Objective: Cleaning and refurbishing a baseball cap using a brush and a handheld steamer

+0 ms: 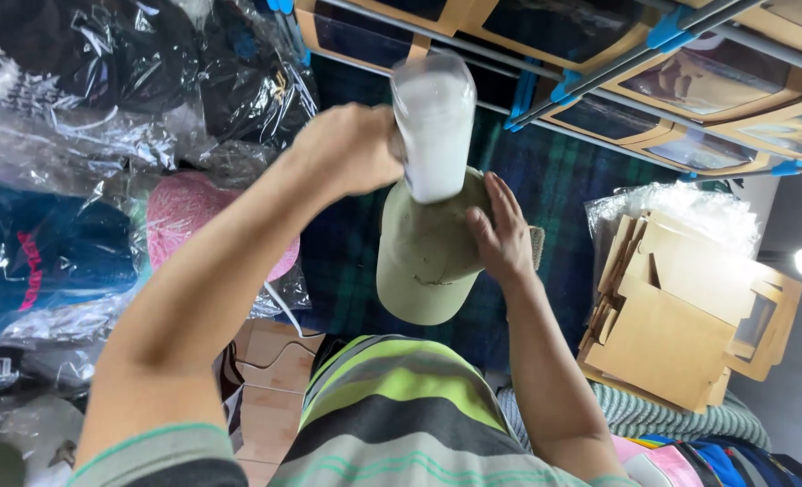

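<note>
Dark green and navy plaid fabric [563, 180] is spread across the middle of the scene, with a metal rack [599, 68] of flat cardboard window boxes [717, 86] with blue clips seen along the top. An olive green cap [424, 257] is held up in the centre over the plaid, brim pointed down toward the striped shirt [401, 406]. A white translucent cylinder [433, 126], looks like a rolled plastic sheet or tube, is gripped by the left hand [351, 149] with fingers closed round its side, and its lower end is pressed against the cap's crown. The right hand [500, 234] is laid flat on the cap's side, fingers stretched out and kept together, steadying it rather than pinching. Over on the left, piles of hats bagged in clear plastic [103, 126] are stacked up, a pink knit one [184, 212] and a teal one [49, 252] among them. On the right, a stack of unfolded brown cardboard boxes [681, 316] is leaned beside a crinkly plastic bag [690, 203], well apart from the cap
</note>
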